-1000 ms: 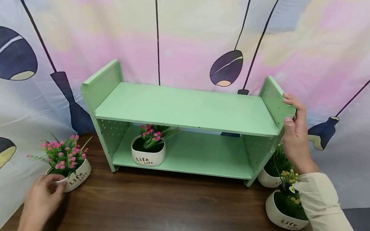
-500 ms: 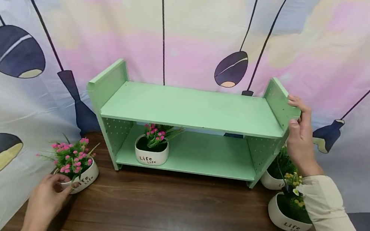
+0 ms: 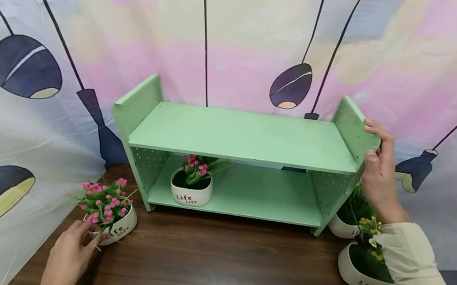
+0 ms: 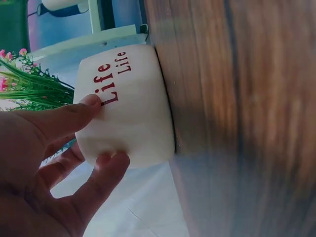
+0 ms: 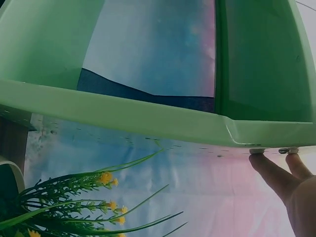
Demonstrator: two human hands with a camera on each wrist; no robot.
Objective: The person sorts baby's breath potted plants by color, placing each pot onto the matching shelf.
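My left hand (image 3: 70,256) grips a white "Life" flower pot (image 3: 118,233) with pink flowers (image 3: 107,201), left of the green shelf (image 3: 245,137). In the left wrist view, the thumb (image 4: 81,112) presses the lettered wall of the pot and the other fingers lie along its end; the base is at the wooden surface. My right hand (image 3: 381,177) holds the top front corner of the shelf's right side panel, a finger at the top edge and the thumb lower down. A second pink-flowered pot (image 3: 191,194) stands on the lower board, towards the left.
Beside the shelf's right end stand a white pot (image 3: 343,226) with green leaves and a nearer pot (image 3: 365,277) with yellow flowers, partly hidden by my right sleeve (image 3: 410,259). A patterned curtain (image 3: 248,37) hangs behind. The brown table (image 3: 216,262) extends in front.
My left hand has brought its flower pot rightwards, closer to the shelf's left leg. The right hand keeps its place on the side panel. The whole view has shifted slightly.
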